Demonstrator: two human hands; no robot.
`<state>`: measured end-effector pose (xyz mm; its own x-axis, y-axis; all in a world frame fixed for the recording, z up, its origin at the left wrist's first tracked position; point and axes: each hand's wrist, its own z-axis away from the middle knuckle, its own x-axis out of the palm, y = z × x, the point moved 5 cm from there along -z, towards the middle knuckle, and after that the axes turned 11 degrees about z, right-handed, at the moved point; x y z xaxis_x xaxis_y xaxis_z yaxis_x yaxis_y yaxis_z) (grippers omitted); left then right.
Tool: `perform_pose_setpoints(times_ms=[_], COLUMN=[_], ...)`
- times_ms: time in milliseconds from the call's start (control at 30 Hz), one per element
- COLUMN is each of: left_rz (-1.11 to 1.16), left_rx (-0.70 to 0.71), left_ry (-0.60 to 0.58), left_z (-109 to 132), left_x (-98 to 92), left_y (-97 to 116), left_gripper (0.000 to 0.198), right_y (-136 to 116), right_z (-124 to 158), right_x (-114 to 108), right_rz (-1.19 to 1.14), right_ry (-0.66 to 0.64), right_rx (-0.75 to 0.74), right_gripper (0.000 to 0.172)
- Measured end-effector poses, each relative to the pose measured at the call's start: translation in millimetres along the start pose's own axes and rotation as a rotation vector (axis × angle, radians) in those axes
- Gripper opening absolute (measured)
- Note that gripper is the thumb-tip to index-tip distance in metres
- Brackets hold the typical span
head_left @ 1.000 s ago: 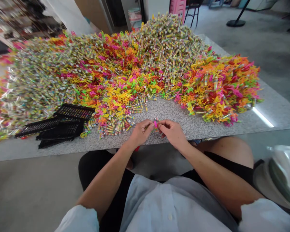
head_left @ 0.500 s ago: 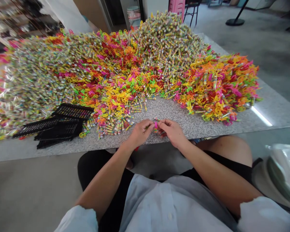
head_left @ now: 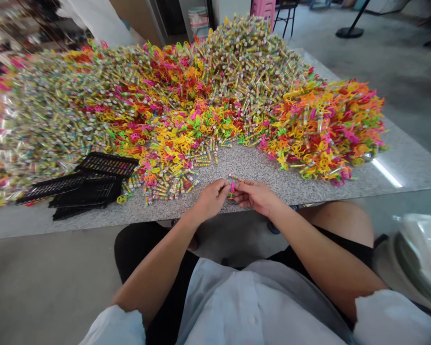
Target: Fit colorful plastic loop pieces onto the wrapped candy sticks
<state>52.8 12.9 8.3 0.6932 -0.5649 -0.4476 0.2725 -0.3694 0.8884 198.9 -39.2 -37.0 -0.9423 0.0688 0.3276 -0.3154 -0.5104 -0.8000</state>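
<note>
At the table's near edge, my left hand (head_left: 212, 197) is closed in a pinch on a small pink plastic piece (head_left: 232, 187). My right hand (head_left: 255, 195) meets it from the other side, thumb and fingers pinched around a short patterned tube (head_left: 233, 177) whose end sticks out above the fingertips. The fingers hide how the tube and pink piece are joined, if at all. A bit of green and orange shows below the pink piece. Left of my hands lie loose patterned tubes (head_left: 168, 188) with white ends.
A large heap of patterned tubes (head_left: 251, 62) covers the speckled table (head_left: 237, 160). Bright plastic pieces (head_left: 330, 129) are piled on the right, with more in the middle. Black slotted trays (head_left: 89, 191) lie stacked at the left. A plastic-covered container (head_left: 422, 254) stands beside my right leg.
My right hand has turned slightly and its fingers have straightened a little around the tube. More of the tube's end shows. My left hand stays almost in place.
</note>
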Motion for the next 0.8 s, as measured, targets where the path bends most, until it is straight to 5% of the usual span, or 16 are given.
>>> perform_pose_setpoints(times_ms=[367,800], left_rz=[0.037,-0.023], left_rx=[-0.109,-0.017], left_ry=[-0.083,-0.070], left_z=[3.0,5.3], left_x=[1.6,5.0], left_y=[0.4,1.4], left_gripper=[0.031,0.030], right_y=[-0.7,7.5], right_z=[-2.9,-6.4], right_x=[-3.0,-4.1], right_rz=[0.064,0.068], right_ry=[-0.072,-0.107], right_rx=[-0.024,0.028], right_gripper=[0.021,0.017])
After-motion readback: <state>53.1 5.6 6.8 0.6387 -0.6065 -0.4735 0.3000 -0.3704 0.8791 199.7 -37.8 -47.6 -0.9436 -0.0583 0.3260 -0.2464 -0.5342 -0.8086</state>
